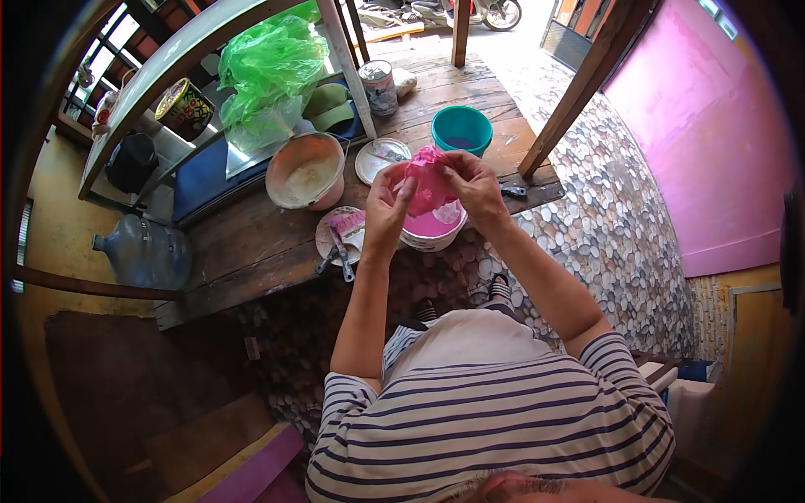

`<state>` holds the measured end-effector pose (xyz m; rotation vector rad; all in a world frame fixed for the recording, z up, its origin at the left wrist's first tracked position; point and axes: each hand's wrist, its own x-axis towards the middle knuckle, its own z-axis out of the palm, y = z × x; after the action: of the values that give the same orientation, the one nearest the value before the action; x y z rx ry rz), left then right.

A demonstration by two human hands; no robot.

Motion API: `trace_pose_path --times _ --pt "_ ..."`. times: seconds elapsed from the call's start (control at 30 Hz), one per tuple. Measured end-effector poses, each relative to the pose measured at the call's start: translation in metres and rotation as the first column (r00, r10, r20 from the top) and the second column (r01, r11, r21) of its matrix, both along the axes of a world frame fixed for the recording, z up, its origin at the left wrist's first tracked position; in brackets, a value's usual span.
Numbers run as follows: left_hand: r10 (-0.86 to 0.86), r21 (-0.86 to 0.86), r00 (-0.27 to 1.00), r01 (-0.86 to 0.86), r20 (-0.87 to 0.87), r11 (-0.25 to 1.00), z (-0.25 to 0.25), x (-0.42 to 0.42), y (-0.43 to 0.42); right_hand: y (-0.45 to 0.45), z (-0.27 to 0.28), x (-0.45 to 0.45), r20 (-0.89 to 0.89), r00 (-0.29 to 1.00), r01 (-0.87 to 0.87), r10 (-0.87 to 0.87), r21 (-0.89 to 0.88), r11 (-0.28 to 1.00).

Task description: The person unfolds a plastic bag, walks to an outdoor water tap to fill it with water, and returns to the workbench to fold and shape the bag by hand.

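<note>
Both hands hold a crumpled, thin pink sheet [431, 180] in front of my chest; whether it is plastic or cloth I cannot tell. My left hand [391, 194] pinches its left side, thumb on top. My right hand [472, 182] grips its upper right edge. Right under the sheet is a white bucket [429, 243] with pink paint in it, partly covered by the sheet and hands. A teal bucket [462, 130] stands just beyond my right hand. To the left of my left hand, a pink-stained brush [347, 222] and a scraper lie on a round lid [325, 239].
On the wooden table [243, 261] are an orange-pink bucket [307, 173], another white lid [379, 159], a paint can [379, 88] and a dark-handled tool [513, 192]. A large water bottle [144, 251] stands at left. Green plastic bags [270, 71] fill the shelf. A wooden post [579, 92] rises at right.
</note>
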<state>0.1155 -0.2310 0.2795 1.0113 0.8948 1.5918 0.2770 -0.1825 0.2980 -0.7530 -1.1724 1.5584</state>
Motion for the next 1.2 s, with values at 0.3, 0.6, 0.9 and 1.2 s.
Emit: trace_pose_path --times 0.3,0.6,0.9,1.2 --pt "-0.056 -0.103 0.998 0.052 -0.031 0.993 -0.006 0.014 -0.004 0.015 0.015 0.010 -0.056 0.998 -0.021 0.022 0.031 0.999" --pt "-0.102 -0.191 0.992 0.114 0.073 0.975 -0.006 0.016 -0.015 0.025 0.021 0.021 -0.033 0.999 0.040 -0.038 0.051 0.998" --pt "0.077 -0.174 0.997 -0.076 -0.005 0.982 -0.024 0.014 -0.010 0.022 0.014 0.012 -0.071 0.997 0.042 -0.039 0.033 0.999" --pt "0.069 -0.058 0.997 -0.071 -0.032 0.996 -0.016 0.011 -0.008 0.025 0.017 0.004 -0.070 0.996 0.051 -0.047 0.062 0.997"
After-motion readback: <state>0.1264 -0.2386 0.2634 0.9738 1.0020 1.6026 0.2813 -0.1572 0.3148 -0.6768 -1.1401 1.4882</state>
